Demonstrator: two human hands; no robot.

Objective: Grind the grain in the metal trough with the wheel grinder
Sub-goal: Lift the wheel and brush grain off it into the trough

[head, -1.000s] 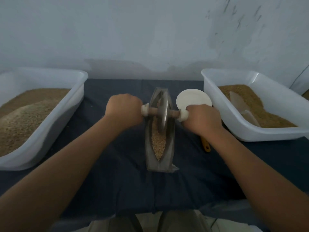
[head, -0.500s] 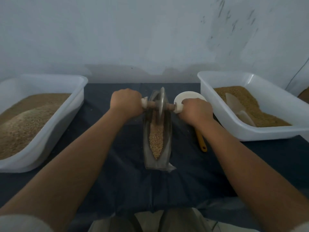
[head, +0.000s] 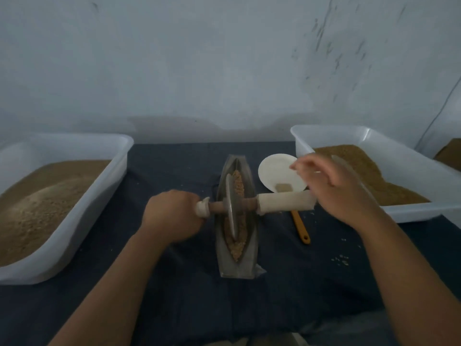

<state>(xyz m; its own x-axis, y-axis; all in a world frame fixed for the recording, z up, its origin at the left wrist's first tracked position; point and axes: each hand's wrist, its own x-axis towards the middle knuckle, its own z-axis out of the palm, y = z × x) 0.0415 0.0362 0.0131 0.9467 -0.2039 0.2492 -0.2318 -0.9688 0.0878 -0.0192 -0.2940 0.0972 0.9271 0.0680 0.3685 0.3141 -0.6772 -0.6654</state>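
1. My left hand curls its fingers tight round the left cloth-wrapped handle of the metal disc wheel grinder; the disc stands upright in the long grey metal trough, on the crushed tan grain.
2. My right hand hangs over the right handle's end, fingers loose and spread, gripping nothing; it is blurred.
3. The trough lies lengthwise on the dark blue desk, between the left white plastic tub and the right white plastic tub; a round white plate sits just beside it.
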